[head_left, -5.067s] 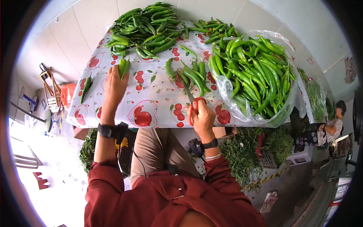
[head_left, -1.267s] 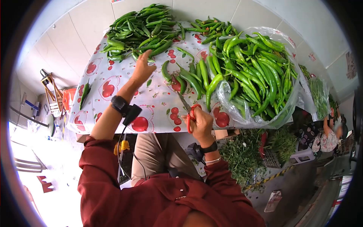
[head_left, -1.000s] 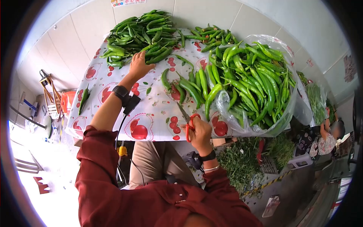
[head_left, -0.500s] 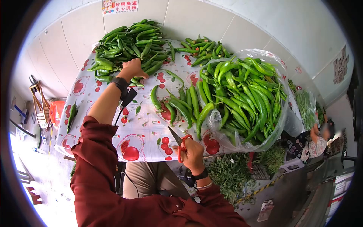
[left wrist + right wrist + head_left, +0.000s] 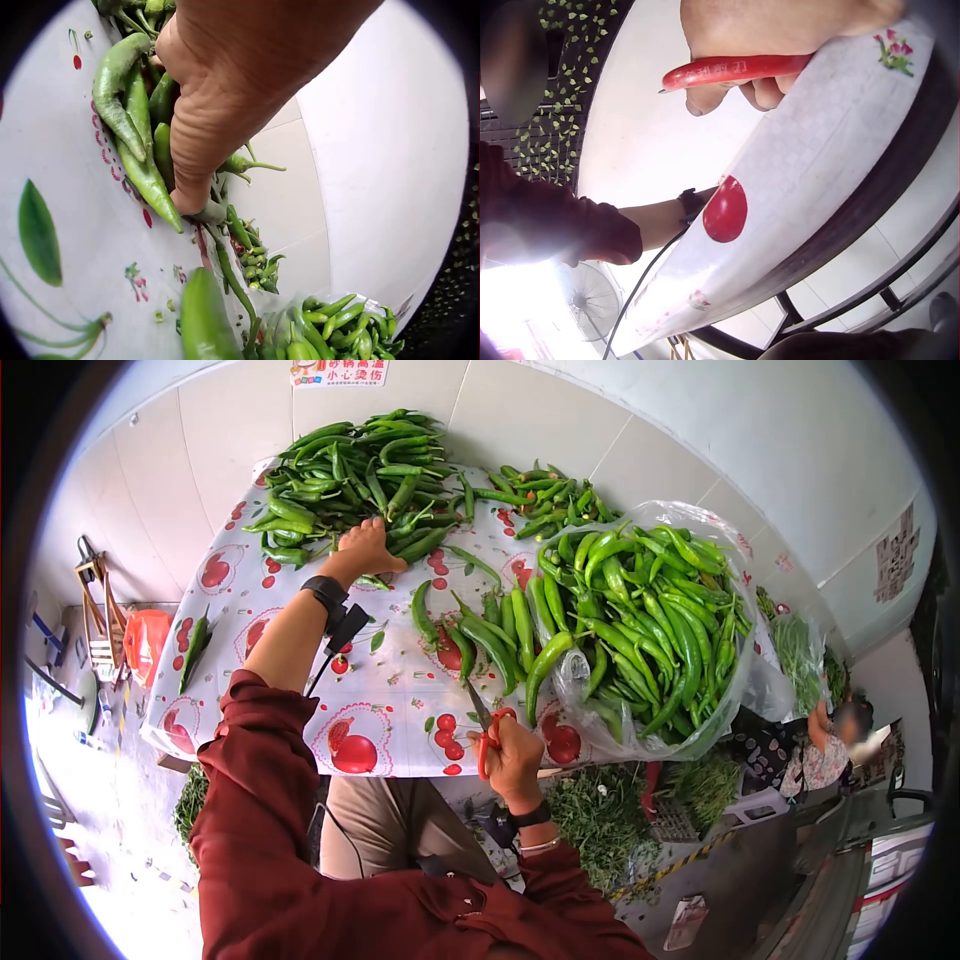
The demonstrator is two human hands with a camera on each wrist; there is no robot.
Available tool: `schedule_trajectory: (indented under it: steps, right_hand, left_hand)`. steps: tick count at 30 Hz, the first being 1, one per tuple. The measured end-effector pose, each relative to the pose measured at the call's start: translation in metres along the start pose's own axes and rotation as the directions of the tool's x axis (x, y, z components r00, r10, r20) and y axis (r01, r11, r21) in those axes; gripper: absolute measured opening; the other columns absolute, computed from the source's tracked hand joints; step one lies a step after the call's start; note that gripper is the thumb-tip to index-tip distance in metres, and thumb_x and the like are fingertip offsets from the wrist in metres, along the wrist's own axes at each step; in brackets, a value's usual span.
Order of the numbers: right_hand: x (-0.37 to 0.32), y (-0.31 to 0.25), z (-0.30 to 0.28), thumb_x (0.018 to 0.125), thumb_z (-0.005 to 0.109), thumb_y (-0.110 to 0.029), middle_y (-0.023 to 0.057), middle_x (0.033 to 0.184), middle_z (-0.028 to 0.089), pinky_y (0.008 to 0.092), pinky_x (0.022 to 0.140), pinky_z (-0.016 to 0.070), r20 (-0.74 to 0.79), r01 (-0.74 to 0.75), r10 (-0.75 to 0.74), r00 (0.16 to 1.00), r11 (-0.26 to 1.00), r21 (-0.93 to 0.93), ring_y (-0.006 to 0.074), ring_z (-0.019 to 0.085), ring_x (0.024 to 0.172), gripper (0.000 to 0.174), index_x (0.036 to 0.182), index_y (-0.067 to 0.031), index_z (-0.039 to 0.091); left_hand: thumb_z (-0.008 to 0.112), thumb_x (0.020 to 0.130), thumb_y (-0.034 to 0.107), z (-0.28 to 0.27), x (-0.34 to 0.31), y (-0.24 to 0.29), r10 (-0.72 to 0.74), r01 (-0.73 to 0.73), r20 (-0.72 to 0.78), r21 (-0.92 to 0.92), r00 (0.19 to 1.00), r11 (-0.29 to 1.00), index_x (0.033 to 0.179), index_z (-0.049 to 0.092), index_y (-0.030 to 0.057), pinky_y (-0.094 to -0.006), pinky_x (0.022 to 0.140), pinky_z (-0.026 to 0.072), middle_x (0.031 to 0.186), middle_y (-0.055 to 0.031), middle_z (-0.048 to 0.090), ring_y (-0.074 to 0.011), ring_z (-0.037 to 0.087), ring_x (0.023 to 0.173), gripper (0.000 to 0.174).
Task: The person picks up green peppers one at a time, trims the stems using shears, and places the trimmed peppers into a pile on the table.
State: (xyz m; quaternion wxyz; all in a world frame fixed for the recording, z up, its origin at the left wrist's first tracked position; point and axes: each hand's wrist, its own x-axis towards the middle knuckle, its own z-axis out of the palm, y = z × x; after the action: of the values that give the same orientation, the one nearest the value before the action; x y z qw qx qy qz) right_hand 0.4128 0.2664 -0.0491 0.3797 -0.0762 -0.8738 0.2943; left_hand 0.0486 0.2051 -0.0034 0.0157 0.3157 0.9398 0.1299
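My left hand (image 5: 367, 552) rests at the front edge of a large heap of dark green chili peppers (image 5: 340, 485). In the left wrist view the thumb and fingers of the left hand (image 5: 202, 127) are spread wide, with green chilies between them; the fingertips are partly hidden in the heap. My right hand (image 5: 515, 758) holds scissors with red handles (image 5: 488, 745), the blades pointing away and up-left over the tablecloth. A few chilies (image 5: 487, 643) lie loose in front of the blades. The right wrist view shows a red scissor handle (image 5: 727, 71) under the fingers.
A clear plastic bag (image 5: 735, 700) full of bright green chilies (image 5: 650, 625) stands at the right. A smaller chili pile (image 5: 550, 500) lies at the back, a single chili (image 5: 197, 650) at the left. The patterned tablecloth (image 5: 290, 700) holds small stem bits. Another person sits at far right.
The left hand, which held chilies over the left of the table, has moved to the dark heap without them. A chili now lies beside the bag. The right hand keeps its scissors.
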Motion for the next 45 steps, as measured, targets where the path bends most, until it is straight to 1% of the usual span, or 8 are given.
schedule_trajectory:
  steps: [15,24,28,30,32,34,38,45]
  right_hand:
    - [0.002,0.000,0.000,0.082,0.066,-0.028,0.0140,0.058,0.050,0.0390,0.046,0.0387,-0.019,0.023,-0.023,1.000,0.999,-0.031,0.0346,0.052,0.052,0.033,0.070,-0.0044,0.047]
    - [0.006,-0.005,-0.001,0.083,0.066,-0.024,0.0144,0.057,0.049,0.0382,0.045,0.0379,-0.033,0.045,-0.047,0.998,0.998,-0.040,0.0341,0.051,0.050,0.033,0.069,-0.0037,0.045]
    - [0.005,-0.003,0.001,0.084,0.066,-0.023,0.0141,0.057,0.049,0.0376,0.045,0.0386,-0.028,0.021,-0.022,0.999,1.000,-0.023,0.0336,0.051,0.050,0.031,0.070,-0.0036,0.045]
    - [0.005,-0.003,0.000,0.084,0.064,-0.021,0.0146,0.057,0.050,0.0382,0.045,0.0384,-0.031,0.030,-0.031,0.999,0.999,-0.034,0.0343,0.051,0.050,0.029,0.071,-0.0036,0.046]
    - [0.003,0.001,0.002,0.085,0.063,-0.019,0.0154,0.057,0.051,0.0391,0.045,0.0384,-0.038,0.041,-0.044,0.998,0.998,-0.057,0.0351,0.052,0.050,0.026,0.071,-0.0033,0.047]
    - [0.003,0.001,0.002,0.085,0.062,-0.017,0.0159,0.058,0.051,0.0396,0.045,0.0386,-0.050,0.032,-0.034,0.998,0.999,-0.039,0.0354,0.053,0.051,0.024,0.072,-0.0031,0.047]
    - [0.004,-0.001,0.002,0.085,0.063,-0.018,0.0156,0.057,0.050,0.0393,0.046,0.0389,-0.046,0.024,-0.027,0.999,0.998,-0.063,0.0349,0.052,0.051,0.024,0.073,-0.0029,0.047]
    - [0.003,0.000,0.002,0.081,0.068,-0.017,0.0138,0.057,0.049,0.0382,0.046,0.0396,-0.073,0.052,-0.053,0.996,0.998,-0.016,0.0344,0.050,0.050,0.029,0.070,-0.0032,0.044]
  left_hand:
    - [0.072,0.058,0.056,-0.007,-0.075,-0.018,0.014,-0.011,-0.040,0.072,0.999,0.997,0.122,0.044,-0.0042,-0.0469,0.098,0.0350,0.122,-0.0207,0.050,-0.0347,0.048,0.116,0.093]
    - [0.071,0.059,0.053,-0.013,-0.112,-0.043,0.038,-0.027,-0.110,0.104,0.993,0.994,0.112,0.048,-0.0039,-0.0427,0.092,0.0395,0.110,-0.0206,0.054,-0.0346,0.052,0.106,0.081]
    - [0.072,0.066,0.047,-0.020,-0.133,-0.042,0.024,-0.022,-0.179,0.009,0.984,1.000,0.128,0.042,-0.0021,-0.0421,0.101,0.0350,0.123,-0.0217,0.047,-0.0346,0.043,0.119,0.085]
    - [0.071,0.071,0.042,-0.022,-0.146,-0.047,0.176,-0.225,-0.408,-0.075,0.896,0.971,0.134,0.037,-0.0007,-0.0413,0.104,0.0314,0.131,-0.0216,0.043,-0.0353,0.038,0.123,0.083]
    - [0.069,0.076,0.037,-0.031,-0.175,-0.044,0.177,-0.238,-0.427,-0.092,0.887,0.967,0.135,0.035,-0.0024,-0.0412,0.106,0.0291,0.134,-0.0223,0.040,-0.0362,0.036,0.125,0.079]
    - [0.066,0.079,0.041,-0.026,-0.205,-0.049,0.004,-0.117,-0.522,-0.183,0.853,0.976,0.132,0.038,-0.0052,-0.0426,0.104,0.0303,0.132,-0.0222,0.042,-0.0354,0.035,0.126,0.076]
    - [0.059,0.083,0.049,0.018,-0.254,-0.073,-0.159,0.105,-0.356,-0.168,0.921,0.980,0.132,0.035,-0.0096,-0.0435,0.108,0.0252,0.137,-0.0252,0.037,-0.0375,0.032,0.130,0.080]
    - [0.050,0.078,0.067,0.027,-0.256,-0.021,0.043,-0.032,-0.259,0.045,0.965,0.998,0.136,0.030,-0.0083,-0.0426,0.112,0.0159,0.142,-0.0250,0.031,-0.0342,0.025,0.136,0.097]
